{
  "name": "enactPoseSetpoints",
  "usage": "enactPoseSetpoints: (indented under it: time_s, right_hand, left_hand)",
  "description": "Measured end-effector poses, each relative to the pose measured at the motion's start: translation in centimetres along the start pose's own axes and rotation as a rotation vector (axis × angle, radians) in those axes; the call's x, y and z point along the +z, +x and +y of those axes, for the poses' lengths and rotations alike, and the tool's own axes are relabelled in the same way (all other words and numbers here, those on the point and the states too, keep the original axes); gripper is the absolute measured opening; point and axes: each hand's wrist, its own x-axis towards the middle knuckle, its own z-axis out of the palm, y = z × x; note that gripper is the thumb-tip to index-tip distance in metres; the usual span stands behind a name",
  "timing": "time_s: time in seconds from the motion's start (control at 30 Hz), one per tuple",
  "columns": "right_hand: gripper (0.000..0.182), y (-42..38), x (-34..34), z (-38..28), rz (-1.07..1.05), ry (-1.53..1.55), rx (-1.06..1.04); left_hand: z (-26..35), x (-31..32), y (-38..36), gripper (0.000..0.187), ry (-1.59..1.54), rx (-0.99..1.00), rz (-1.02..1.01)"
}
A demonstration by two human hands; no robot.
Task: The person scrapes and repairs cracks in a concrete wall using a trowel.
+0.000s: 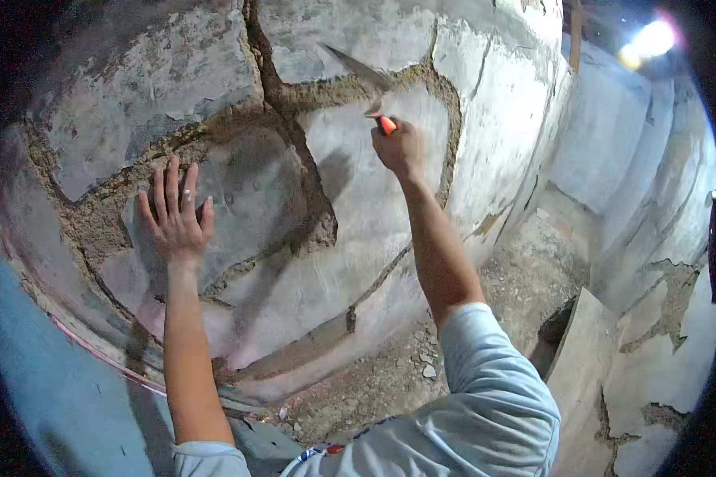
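My right hand [399,149] is closed round the red-orange handle of a pointed trowel [362,70]. Its metal blade points up and to the left, close over a crack of exposed brown mortar in the wall [374,167]. Lower on the left, my left hand [180,219] lies flat with fingers spread on a grey patch of plaster. Rough open seams [103,226] run around that patch, and a wide dark crack [298,151] passes between my two hands.
Rubble and plaster chips [422,370] cover the ground below the wall. A flat board [581,350] leans at the right near another cracked wall [660,334]. A bright lamp [652,40] shines at upper right. A blue surface [64,389] fills the lower left.
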Motion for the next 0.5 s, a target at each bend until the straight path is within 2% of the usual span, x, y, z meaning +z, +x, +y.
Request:
enactPoseSetpoints:
  time_s: [0.03,0.1,0.17,0.23,0.27,0.33,0.37,0.43,0.5]
  right_hand:
    - [0.016,0.2,0.0,-0.2,0.079,0.048,-0.044]
    - [0.017,0.4,0.4,-0.7,0.233,0.31,0.068]
    - [0.018,1.3,1.8,-0.3,0.463,0.279,-0.004]
    - [0.019,1.4,1.2,0.8,-0.079,-0.155,0.196]
    - [0.019,0.3,0.4,1.4,-0.004,-0.005,-0.038]
    - [0.017,0.6,-0.1,1.1,0.126,0.166,-0.127]
    - [0.016,0.3,-0.3,0.6,0.184,0.254,-0.159]
    - [0.008,0.7,-0.4,-1.3,0.309,0.52,-0.079]
    - [0.011,1.2,0.5,0.8,0.19,0.236,-0.166]
  left_hand:
    - [0.0,0.0,0.2,0.057,0.01,0.001,0.0]
    - [0.2,0.0,0.2,0.059,-0.012,-0.011,0.017]
    - [0.4,-0.3,0.2,0.059,0.001,-0.032,-0.03]
    - [0.6,-0.8,-0.2,0.058,-0.003,-0.038,-0.053]
    - [0.2,-0.4,-0.1,0.058,-0.001,-0.024,-0.032]
    - [0.0,0.4,0.5,0.058,-0.065,-0.013,0.063]
    - [0.1,0.4,0.4,0.058,-0.061,-0.023,0.041]
    - [0.3,-0.1,0.2,0.057,-0.051,-0.042,-0.009]
    - [0.5,-0.2,0.2,0.056,-0.01,-0.035,-0.016]
